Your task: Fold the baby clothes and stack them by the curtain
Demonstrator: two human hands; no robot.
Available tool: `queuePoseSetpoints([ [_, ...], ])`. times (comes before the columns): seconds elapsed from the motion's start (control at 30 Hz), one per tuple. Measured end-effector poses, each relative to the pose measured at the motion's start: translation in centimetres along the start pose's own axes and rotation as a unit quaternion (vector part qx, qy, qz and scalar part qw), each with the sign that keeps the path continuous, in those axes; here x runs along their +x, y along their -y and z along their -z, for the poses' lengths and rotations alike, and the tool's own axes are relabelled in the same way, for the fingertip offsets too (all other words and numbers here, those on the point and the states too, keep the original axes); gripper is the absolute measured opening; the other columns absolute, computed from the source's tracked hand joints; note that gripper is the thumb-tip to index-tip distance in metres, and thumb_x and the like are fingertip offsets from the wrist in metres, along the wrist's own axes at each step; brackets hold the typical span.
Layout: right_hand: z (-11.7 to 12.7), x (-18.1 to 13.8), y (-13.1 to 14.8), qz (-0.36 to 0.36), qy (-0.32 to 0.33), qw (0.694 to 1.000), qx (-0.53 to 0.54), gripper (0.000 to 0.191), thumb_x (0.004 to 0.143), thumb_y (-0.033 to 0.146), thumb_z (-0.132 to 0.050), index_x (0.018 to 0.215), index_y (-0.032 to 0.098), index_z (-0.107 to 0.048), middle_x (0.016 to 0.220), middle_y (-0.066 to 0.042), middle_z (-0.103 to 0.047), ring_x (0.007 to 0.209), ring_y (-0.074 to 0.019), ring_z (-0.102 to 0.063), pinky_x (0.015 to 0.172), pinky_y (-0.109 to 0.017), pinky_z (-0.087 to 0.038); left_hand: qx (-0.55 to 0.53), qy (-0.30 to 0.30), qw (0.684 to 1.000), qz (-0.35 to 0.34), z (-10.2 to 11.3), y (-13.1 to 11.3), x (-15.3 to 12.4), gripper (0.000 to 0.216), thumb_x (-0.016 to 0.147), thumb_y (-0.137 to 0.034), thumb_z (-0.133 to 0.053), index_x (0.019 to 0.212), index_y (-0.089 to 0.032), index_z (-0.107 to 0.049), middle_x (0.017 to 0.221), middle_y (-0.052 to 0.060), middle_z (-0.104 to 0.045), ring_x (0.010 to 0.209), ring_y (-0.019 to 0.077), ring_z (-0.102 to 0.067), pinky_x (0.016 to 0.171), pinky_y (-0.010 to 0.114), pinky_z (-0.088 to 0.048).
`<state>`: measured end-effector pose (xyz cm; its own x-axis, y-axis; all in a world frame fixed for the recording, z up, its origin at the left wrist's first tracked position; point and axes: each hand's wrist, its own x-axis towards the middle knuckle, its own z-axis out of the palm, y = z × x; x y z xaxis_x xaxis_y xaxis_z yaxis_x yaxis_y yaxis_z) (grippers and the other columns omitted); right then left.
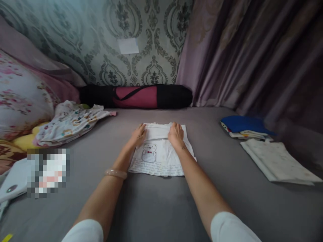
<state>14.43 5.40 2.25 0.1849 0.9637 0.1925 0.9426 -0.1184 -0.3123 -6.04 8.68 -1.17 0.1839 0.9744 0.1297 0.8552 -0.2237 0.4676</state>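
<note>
A small white garment with a bear print lies flat on the grey bed sheet in front of me. Its far part is folded over into a band. My left hand rests on the left end of that fold, fingers curled onto the cloth. My right hand presses on the right end of the fold, fingers bent over the edge. A pale bangle sits on my left wrist.
A black and pink roll bag lies along the patterned wall. Loose printed clothes and floral pillows are at the left. Folded stacks, one blue-topped and one white, lie at the right by the curtain.
</note>
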Motion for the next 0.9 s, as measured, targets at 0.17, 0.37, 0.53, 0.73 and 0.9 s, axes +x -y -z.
queuePoseSetpoints([
  [0.17, -1.9, -0.1, 3.6, 0.19, 0.076, 0.979, 0.01, 0.052, 0.093, 0.021, -0.029, 0.142, 0.007, -0.038, 0.153, -0.015, -0.033, 0.143, -0.0271, -0.017, 0.115, -0.047, -0.008, 0.088, -0.004, 0.995, -0.045, -0.2, -1.6, 1.0, 0.045, 0.095, -0.021, -0.03, 0.138, -0.013, -0.042, 0.149, 0.017, -0.038, 0.139, 0.0265, -0.034, 0.113, 0.053, -0.023],
  [0.37, -4.2, -0.6, 3.8, 0.228, 0.13, 0.965, 0.019, 0.057, 0.094, 0.028, -0.024, 0.146, 0.007, -0.034, 0.156, -0.011, -0.028, 0.144, -0.0249, -0.017, 0.116, -0.047, -0.007, 0.09, 0.01, 0.993, -0.078, -2.6, -1.1, 1.0, 0.046, 0.097, -0.025, -0.026, 0.138, -0.014, -0.044, 0.146, 0.017, -0.042, 0.139, 0.0271, -0.034, 0.112, 0.05, -0.027],
  [0.53, -3.4, -0.4, 2.8, 0.232, 0.17, 0.957, 0.03, 0.059, 0.093, 0.03, -0.026, 0.149, 0.009, -0.029, 0.158, -0.008, -0.023, 0.145, -0.0221, -0.016, 0.117, -0.045, -0.006, 0.1, 0.03, 0.993, -0.06, -3.2, -0.4, 0.4, 0.053, 0.098, -0.036, -0.022, 0.144, -0.013, -0.037, 0.153, 0.016, -0.033, 0.144, 0.0287, -0.023, 0.114, 0.052, -0.021],
  [0.73, -3.1, -0.5, 2.3, 0.226, 0.168, 0.959, 0.032, 0.06, 0.097, 0.036, -0.02, 0.15, 0.008, -0.026, 0.158, -0.01, -0.019, 0.146, -0.0222, -0.014, 0.117, -0.046, -0.006, 0.126, 0.04, 0.99, -0.049, -3.1, -0.6, 0.3, 0.059, 0.098, -0.043, -0.019, 0.147, -0.013, -0.033, 0.155, 0.015, -0.028, 0.145, 0.0282, -0.019, 0.115, 0.051, -0.02],
  [0.9, -3.2, -0.8, 2.0, 0.2, 0.148, 0.968, 0.015, 0.063, 0.098, 0.042, -0.019, 0.149, 0.005, -0.026, 0.157, -0.013, -0.022, 0.145, -0.0236, -0.014, 0.117, -0.046, -0.003, 0.127, 0.046, 0.99, -0.041, -3.0, -0.6, 0.4, 0.061, 0.098, -0.044, -0.019, 0.148, -0.012, -0.032, 0.155, 0.016, -0.027, 0.145, 0.0302, -0.017, 0.114, 0.054, -0.018],
])
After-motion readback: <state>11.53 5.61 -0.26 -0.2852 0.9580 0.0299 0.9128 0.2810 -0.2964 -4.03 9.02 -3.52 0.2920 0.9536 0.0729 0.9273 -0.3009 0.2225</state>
